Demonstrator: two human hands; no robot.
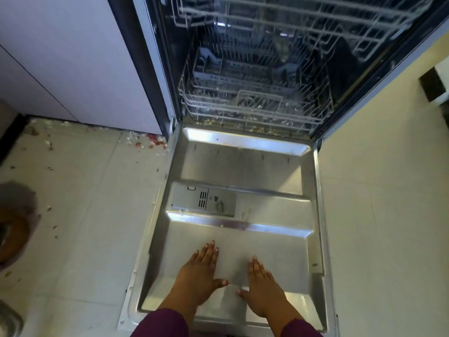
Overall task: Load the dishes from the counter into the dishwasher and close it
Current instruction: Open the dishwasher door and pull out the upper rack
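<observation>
The dishwasher stands open, its steel door (243,166) lowered flat toward me. My left hand (200,273) and my right hand (261,287) lie side by side on the door's near part, palms down, fingers straight. Inside, the lower wire rack (255,110) holds a grey cutlery basket (207,64) and no dishes that I can see. The upper rack (291,18) is above it. A detergent dispenser (204,200) sits in the door's middle left. No counter or dishes are in view.
White cabinet front (73,57) stands left of the dishwasher, a cream panel (388,142) to its right. Food scraps litter the tiled floor (73,190) near the cabinet base. A brown round object (12,237) lies at the far left edge.
</observation>
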